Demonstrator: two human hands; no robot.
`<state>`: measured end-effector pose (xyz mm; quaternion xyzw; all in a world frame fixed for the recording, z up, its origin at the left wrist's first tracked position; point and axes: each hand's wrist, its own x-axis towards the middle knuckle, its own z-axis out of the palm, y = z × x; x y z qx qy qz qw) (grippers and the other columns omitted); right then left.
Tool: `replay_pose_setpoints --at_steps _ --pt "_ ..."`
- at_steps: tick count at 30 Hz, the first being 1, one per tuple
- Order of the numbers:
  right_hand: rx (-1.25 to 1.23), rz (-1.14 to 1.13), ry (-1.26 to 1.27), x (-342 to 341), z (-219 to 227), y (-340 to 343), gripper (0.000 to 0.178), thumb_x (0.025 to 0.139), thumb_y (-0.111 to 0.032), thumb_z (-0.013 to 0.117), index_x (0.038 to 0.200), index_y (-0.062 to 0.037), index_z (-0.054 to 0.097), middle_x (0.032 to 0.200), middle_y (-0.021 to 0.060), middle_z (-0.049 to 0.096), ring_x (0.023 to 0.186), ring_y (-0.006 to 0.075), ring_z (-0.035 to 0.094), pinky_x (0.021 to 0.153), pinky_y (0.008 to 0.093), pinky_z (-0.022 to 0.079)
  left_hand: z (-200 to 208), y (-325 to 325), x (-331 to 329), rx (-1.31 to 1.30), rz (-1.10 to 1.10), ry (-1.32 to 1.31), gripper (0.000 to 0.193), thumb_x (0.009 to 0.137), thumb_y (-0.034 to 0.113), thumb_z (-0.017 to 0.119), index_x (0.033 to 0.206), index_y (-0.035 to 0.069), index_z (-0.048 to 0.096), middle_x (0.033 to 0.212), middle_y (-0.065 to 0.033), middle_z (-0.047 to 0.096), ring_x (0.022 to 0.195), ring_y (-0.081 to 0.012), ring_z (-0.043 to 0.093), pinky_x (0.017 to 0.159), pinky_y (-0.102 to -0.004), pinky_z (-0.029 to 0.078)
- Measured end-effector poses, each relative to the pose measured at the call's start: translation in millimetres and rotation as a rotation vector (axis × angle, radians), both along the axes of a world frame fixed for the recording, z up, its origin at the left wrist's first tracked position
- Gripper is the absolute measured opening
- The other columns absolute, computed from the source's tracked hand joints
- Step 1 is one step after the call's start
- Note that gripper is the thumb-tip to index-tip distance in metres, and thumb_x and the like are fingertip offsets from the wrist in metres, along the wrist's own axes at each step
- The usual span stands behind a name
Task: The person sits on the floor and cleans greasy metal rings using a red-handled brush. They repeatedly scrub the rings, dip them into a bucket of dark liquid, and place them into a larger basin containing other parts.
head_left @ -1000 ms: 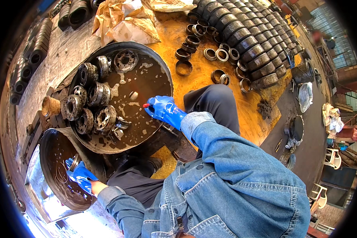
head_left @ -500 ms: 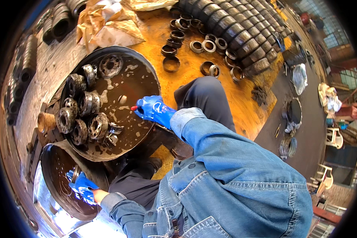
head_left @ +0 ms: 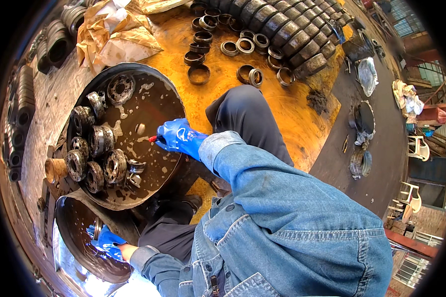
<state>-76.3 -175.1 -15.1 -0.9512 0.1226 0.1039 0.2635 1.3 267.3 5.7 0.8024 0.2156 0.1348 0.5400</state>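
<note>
My right hand (head_left: 177, 136), in a wet blue glove, is closed over the right side of a large round pan (head_left: 182, 106) of dark liquid. A red-ended tool (head_left: 152, 139) pokes out of its fingers; the rest is hidden. My left hand (head_left: 108, 242), also gloved in blue, grips a metal ring (head_left: 98, 227) inside a smaller pan (head_left: 64, 210) at the lower left. Several greasy metal wheel-like parts (head_left: 102, 140) are heaped in the left half of the large pan. A single one (head_left: 121, 89) lies apart near its far edge.
Loose metal rings (head_left: 198, 74) lie on the yellow-stained floor ahead. Rows of dark cylindrical parts (head_left: 282, 29) are stacked beyond them. Crumpled brown paper sacks (head_left: 116, 37) lie at the far left. A rusty cup-shaped piece (head_left: 56, 170) stands beside the large pan.
The whole view has shifted, so the floor rings and large pan appear farther left. Both hands keep their grips and stay over the same pans.
</note>
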Motion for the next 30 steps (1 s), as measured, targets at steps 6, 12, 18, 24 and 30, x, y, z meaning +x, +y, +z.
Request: replay_pose_setpoints --at_steps 6,12,18,24,30 --pt "-0.005 0.021 -0.02 -1 -5 -5 0.031 0.089 -0.043 0.062 0.093 -0.016 0.077 0.092 0.009 0.075 0.086 0.0314 0.073 0.075 0.0481 0.056 -7 -3 -3 -0.026 -0.003 -0.012 0.037 0.1 0.021 0.054 0.13 -0.001 0.054 0.135 -0.0155 0.061 0.121 -0.0289 0.061 0.106 -0.0432 0.047" --pt "-0.033 -0.051 -0.281 -5 -15 -8 0.027 0.088 -0.038 0.065 0.09 -0.0131 0.074 0.087 0.0163 0.072 0.081 0.039 0.07 0.073 0.0503 0.056 -31 24 -3 -0.104 -0.034 -0.079 0.035 0.102 0.024 0.053 0.127 0.001 0.057 0.133 -0.0133 0.063 0.119 -0.0276 0.062 0.105 -0.0428 0.047" --pt "0.082 0.011 -0.343 -5 -2 12 0.026 0.096 -0.034 0.065 0.099 -0.0098 0.072 0.094 0.0196 0.071 0.09 0.0402 0.068 0.08 0.0478 0.055 -33 63 20 -0.873 0.068 -0.311 0.033 0.103 0.028 0.052 0.124 0.004 0.059 0.13 -0.0111 0.065 0.116 -0.0264 0.063 0.104 -0.0425 0.047" --pt "-0.032 0.011 -0.272 -5 -15 10 0.024 0.091 -0.034 0.071 0.105 -0.0146 0.074 0.098 0.0154 0.073 0.091 0.0348 0.07 0.083 0.043 0.056 -40 51 19 -1.061 0.244 -0.337 0.026 0.104 0.026 0.05 0.116 0.007 0.062 0.127 -0.0075 0.066 0.113 -0.0243 0.064 0.105 -0.044 0.047" --pt "-0.01 0.013 -0.272 -6 -10 5 0.022 0.093 -0.032 0.07 0.105 -0.0131 0.073 0.1 0.0168 0.072 0.092 0.0365 0.07 0.083 0.0428 0.056 -32 34 23 -0.927 0.26 -0.334 0.026 0.103 0.03 0.05 0.112 0.01 0.064 0.124 -0.0081 0.068 0.114 -0.0248 0.063 0.105 -0.0441 0.048"
